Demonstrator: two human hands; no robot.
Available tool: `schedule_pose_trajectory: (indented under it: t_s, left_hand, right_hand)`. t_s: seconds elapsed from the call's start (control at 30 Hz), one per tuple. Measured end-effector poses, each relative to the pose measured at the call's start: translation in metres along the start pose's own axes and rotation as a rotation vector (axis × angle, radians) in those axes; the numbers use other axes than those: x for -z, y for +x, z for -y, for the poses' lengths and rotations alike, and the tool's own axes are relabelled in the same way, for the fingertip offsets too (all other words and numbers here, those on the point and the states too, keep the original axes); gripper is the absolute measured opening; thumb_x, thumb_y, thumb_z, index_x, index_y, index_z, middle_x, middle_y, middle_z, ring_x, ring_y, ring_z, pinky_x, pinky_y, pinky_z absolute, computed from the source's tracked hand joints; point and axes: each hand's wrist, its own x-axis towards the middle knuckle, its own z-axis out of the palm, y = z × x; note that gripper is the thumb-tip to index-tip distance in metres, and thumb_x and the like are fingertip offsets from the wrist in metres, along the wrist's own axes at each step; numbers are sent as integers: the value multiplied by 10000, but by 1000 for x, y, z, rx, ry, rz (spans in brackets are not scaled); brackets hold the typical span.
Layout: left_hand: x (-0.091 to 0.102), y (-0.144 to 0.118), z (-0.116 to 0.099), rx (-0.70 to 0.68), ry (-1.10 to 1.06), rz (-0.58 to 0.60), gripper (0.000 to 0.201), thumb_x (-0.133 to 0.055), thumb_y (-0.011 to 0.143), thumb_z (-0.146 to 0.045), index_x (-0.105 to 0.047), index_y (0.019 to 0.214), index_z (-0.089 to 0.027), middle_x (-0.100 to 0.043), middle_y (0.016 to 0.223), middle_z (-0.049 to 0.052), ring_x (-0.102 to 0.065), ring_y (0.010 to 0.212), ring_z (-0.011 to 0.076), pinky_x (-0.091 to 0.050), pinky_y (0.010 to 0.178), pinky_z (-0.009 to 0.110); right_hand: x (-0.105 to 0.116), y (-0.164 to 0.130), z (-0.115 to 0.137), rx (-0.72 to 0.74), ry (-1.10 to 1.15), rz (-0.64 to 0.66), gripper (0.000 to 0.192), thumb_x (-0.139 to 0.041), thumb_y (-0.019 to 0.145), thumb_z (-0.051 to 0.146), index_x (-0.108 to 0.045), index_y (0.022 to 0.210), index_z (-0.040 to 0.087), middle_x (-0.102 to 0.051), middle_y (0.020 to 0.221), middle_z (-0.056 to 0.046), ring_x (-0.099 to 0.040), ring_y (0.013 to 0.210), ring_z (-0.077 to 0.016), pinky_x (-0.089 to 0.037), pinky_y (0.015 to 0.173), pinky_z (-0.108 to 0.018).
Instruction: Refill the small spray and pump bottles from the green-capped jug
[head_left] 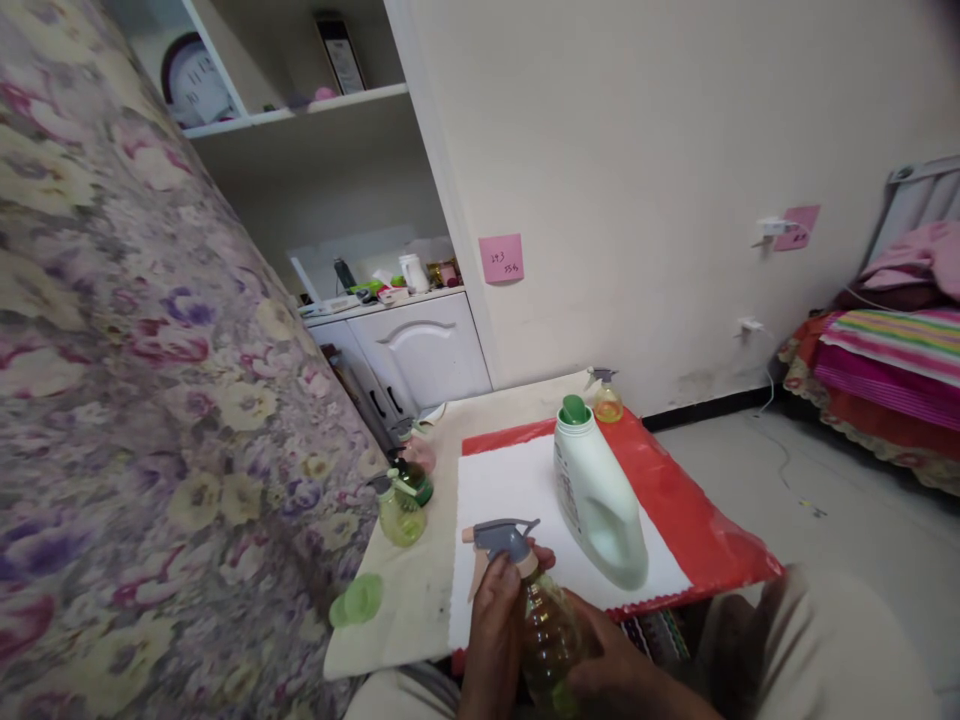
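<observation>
A clear spray bottle [546, 630] with a grey trigger head and a peach nozzle is held upright at the table's front edge. My left hand [496, 605] is closed at its neck, just under the grey head. Lower down, my right hand [600, 650] wraps the bottle's body; part of its fingers is hidden. Just beyond, a large pale green jug [604, 500] stands on a white sheet [499, 490], with a green piece in its open mouth. To the left are a yellow-green spray bottle [401, 515] and a dark green bottle [414, 478].
Pale green round pieces [358, 600] lie at the table's left edge. Another spray bottle [607, 400] stands at the far corner on the red cover [675, 500]. A floral curtain [195, 400] hangs close on the left. The wall lies behind, a bed [892, 370] far right.
</observation>
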Motion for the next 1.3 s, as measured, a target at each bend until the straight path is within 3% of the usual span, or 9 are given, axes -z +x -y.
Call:
schedule_pose_trajectory:
  t_s: [0.1, 0.2, 0.3, 0.43, 0.6, 0.77, 0.97, 1.13, 1.3]
  left_hand:
    - [-1, 2, 0, -38, 55, -76, 308, -707, 730, -354, -661, 951, -145, -697, 926, 84, -653, 916, 236, -511, 751, 309]
    - [-3, 6, 1, -16, 132, -177, 327, -772, 666, -322, -600, 904, -178, -693, 824, 28, -659, 677, 165, -507, 601, 261]
    - [-5, 9, 1, 1, 144, -201, 336, -775, 669, -311, -545, 890, -205, -665, 733, -24, -594, 507, 107, -458, 482, 220]
    - [-3, 3, -6, 37, 193, -179, 414, -759, 679, -379, -580, 1012, -211, -679, 779, -1, -655, 630, 156, -497, 551, 247]
    - [2, -6, -17, 52, 181, 3, 485, -702, 738, -396, -575, 1169, -213, -684, 1073, 85, -647, 995, 268, -516, 763, 333]
    - [7, 3, -17, -87, 226, -75, 326, -732, 711, -372, -651, 964, -182, -704, 938, 66, -642, 983, 254, -490, 789, 296]
    - [4, 14, -25, -222, 100, -136, 358, -749, 712, -263, -627, 1045, -221, -659, 906, -1, -630, 845, 139, -490, 773, 228]
    - [4, 29, -42, -356, -36, -175, 408, -742, 722, -219, -608, 1107, -229, -627, 860, -25, -589, 674, 65, -502, 693, 183]
    - [15, 47, -67, -500, -141, -229, 276, -754, 707, -186, -645, 959, -201, -654, 900, -20, -602, 708, 54, -504, 687, 164]
  right_hand:
    - [6, 2, -6, 48, -48, -3, 801, -848, 514, 313, -526, 1242, 225, -652, 1140, -75, -574, 1114, -313, -443, 933, -429]
    - [9, 3, -10, 88, -84, -14, 820, -861, 507, 312, -518, 1246, 224, -652, 1146, -79, -578, 1111, -309, -420, 961, -431]
    - [9, 4, -11, 63, -27, -2, 814, -866, 496, 322, -530, 1230, 222, -668, 1109, -72, -600, 1079, -308, -419, 958, -434]
    - [4, 4, -8, 44, 17, 10, 800, -873, 465, 302, -557, 1196, 222, -678, 1080, -67, -592, 1088, -318, -434, 937, -436]
    - [-4, 3, -1, 21, 39, -2, 777, -869, 458, 325, -580, 1172, 225, -675, 1091, -71, -577, 1107, -327, -425, 950, -447]
    - [1, 2, -3, 10, -4, 5, 767, -869, 479, 290, -571, 1184, 238, -689, 1056, -51, -614, 1045, -304, -455, 902, -410]
    - [28, 0, -25, 27, -127, -60, 864, -889, 466, 295, -517, 1243, 241, -640, 1205, -79, -577, 1131, -312, -420, 968, -425]
    - [48, -3, -40, 41, -293, -207, 897, -887, 470, 324, -479, 1265, 254, -607, 1252, -91, -543, 1176, -321, -388, 1008, -449]
    - [53, -2, -38, 78, -361, -273, 909, -856, 502, 439, -456, 1297, 252, -560, 1292, -120, -537, 1176, -338, -411, 989, -468]
